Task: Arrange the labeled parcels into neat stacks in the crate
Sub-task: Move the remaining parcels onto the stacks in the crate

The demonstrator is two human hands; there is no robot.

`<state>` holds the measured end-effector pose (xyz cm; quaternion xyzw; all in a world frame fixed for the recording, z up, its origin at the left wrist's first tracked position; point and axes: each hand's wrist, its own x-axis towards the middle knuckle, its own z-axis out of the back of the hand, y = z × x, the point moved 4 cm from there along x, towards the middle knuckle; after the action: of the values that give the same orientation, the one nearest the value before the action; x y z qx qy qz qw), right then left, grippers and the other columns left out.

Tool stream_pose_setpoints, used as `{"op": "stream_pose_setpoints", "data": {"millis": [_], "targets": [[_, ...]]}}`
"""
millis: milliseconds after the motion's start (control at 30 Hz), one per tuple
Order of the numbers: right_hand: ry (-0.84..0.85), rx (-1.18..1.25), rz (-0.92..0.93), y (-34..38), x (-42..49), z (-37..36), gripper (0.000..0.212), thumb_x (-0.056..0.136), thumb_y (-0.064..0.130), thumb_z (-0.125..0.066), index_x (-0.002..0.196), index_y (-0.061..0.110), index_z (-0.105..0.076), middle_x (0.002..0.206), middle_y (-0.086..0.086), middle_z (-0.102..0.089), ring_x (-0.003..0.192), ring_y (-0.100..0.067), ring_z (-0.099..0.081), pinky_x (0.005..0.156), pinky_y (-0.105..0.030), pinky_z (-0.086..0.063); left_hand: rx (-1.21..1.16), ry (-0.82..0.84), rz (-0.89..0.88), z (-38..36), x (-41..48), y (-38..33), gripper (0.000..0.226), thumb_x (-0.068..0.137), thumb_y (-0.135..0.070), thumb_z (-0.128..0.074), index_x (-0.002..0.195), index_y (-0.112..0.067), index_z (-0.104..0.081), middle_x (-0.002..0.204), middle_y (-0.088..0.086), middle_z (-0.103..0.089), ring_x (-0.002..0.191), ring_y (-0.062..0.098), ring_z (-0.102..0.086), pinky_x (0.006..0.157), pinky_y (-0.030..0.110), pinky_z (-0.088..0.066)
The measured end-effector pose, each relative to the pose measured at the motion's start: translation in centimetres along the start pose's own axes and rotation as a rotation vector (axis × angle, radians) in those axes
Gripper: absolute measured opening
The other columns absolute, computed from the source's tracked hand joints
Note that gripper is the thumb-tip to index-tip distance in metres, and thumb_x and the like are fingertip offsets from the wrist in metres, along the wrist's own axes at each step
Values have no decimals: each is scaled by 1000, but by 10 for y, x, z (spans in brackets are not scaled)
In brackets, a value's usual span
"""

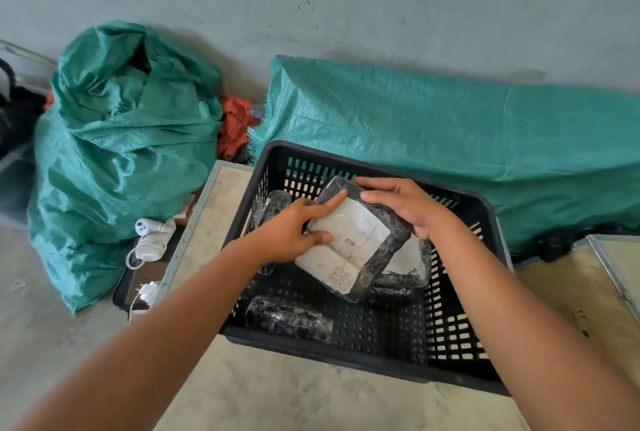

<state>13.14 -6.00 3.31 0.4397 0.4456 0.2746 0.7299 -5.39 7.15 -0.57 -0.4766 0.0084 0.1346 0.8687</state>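
While both hands grip the labeled parcel [349, 243], left hand [291, 233] & right hand [405, 205] shd square it w/ crate [464, 333] far-right corner, atop lower parcel [408, 257].

Light: you work in soft, even daylight with a cool green-grey cast.
Shadows: faint beneath your forearms, denser inside the crate [460, 337].
Glare: small highlights on the parcel wrap [349, 243].
Edges: wide-angle bowing; your forearms stretch.
Focus: slightly soft throughout.
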Motion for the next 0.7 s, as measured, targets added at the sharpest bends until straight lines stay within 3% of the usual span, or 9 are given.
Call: {"op": "stream_pose_setpoints", "data": {"millis": [100, 200, 267, 333, 400, 500, 600, 700], "targets": [[-161, -254, 61, -4, -1, 1, 40, 82, 39, -82, 121, 44, -73, 129, 9, -71, 113, -5, -64, 98, -38, -55, 2, -19, 91, -9, 6, 15, 66, 98, -35, -63, 150, -59, -28, 130, 6, -44, 117, 19, -48, 98, 29, -43], [-185, -343, 69, -23, -12, -16, 63, 74, 53, -80, 134, 54, -58, 158, 6, -43, 143, -16, -38, 112, -54, -41, -75, -61, 156, -7, 14, 27, 66, 100, -29, -61, 154, -49, -29, 130, 3, -56, 100, 20, -64, 76, 24, -55], [-160, -351, 66, -40, -18, -33, 80, 70, 58, -82, 142, 58, -46, 168, 1, -21, 153, -17, -20, 121, -50, -26, -111, -84, 191, -6, 16, 33, 66, 101, -28, -60, 155, -47, -27, 132, 0, -58, 93, 11, -64, 64, 14, -53], [-165, -322, 72, -55, -22, -49, 94, 70, 52, -87, 151, 50, -39, 167, 1, -26, 145, -7, -27, 115, -32, -29, -127, -108, 220, -6, 16, 36, 66, 101, -29, -60, 155, -47, -27, 133, -3, -56, 93, 6, -62, 58, 10, -50], [-189, -270, 53, -67, -23, -60, 100, 71, 43, -90, 156, 37, -37, 161, 4, -38, 136, -3, -35, 107, -23, -32, -142, -127, 258, -7, 17, 38, 66, 100, -29, -61, 154, -48, -29, 132, -5, -55, 96, 12, -65, 62, 15, -55], [-237, -225, 13, -73, -17, -69, 100, 74, 34, -91, 158, 22, -38, 160, 1, -41, 140, -10, -40, 104, -20, -32, -114, -81, 347, -11, 24, 38, 66, 102, -25, -59, 156, -44, -28, 134, 4, -56, 93, 20, -66, 71, 30, -60], [-248, -278, -42, -67, -2, -75, 102, 78, 27, -89, 160, 14, -30, 160, -4, -41, 125, -9, -46, 93, -20, -39, 0, -5, 424, -13, 36, 37, 66, 104, -25, -54, 158, -42, -21, 145, 10, -49, 83, 12, -60, 60, 23, -48], [-164, -414, -111, -63, 12, -86, 103, 84, 26, -83, 163, 14, -17, 160, -13, -36, 121, -21, -56, 87, -27, -51, 130, 52, 464, -16, 42, 40, 69, 104, -24, -53, 161, -36, -15, 158, 14, -39, 96, 19, -55, 76, 28, -45]]}}
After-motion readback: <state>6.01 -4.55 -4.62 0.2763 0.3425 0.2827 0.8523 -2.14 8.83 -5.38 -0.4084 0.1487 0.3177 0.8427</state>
